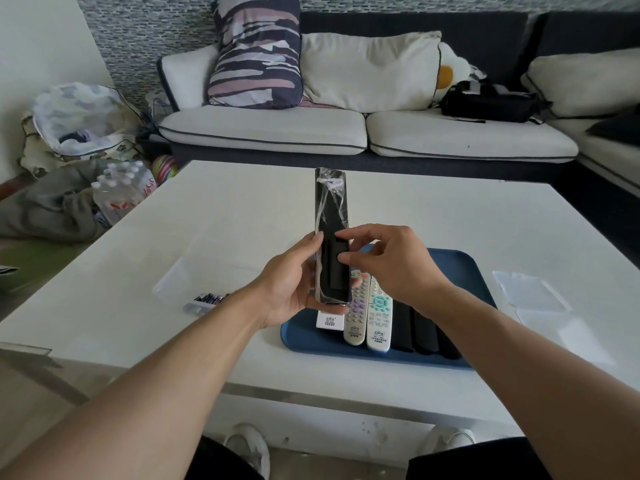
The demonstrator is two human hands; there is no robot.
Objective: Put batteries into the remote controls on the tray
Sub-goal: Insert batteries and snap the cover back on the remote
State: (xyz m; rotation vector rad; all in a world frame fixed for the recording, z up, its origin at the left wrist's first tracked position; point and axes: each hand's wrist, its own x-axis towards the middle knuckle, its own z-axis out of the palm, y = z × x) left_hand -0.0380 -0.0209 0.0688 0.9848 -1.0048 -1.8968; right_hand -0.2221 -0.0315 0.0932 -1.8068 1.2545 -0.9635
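Head view: my left hand [294, 289] grips the long black plastic-wrapped remote [330, 237] above the blue plastic tray [460, 261]; my right hand's fingertips [341, 259] press its back, where I would slide the cover off lengthwise.

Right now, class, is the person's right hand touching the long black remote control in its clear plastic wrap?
Touching. The head view shows the right hand with fingertips resting on the long black remote control, which the left hand holds upright above the blue tray.
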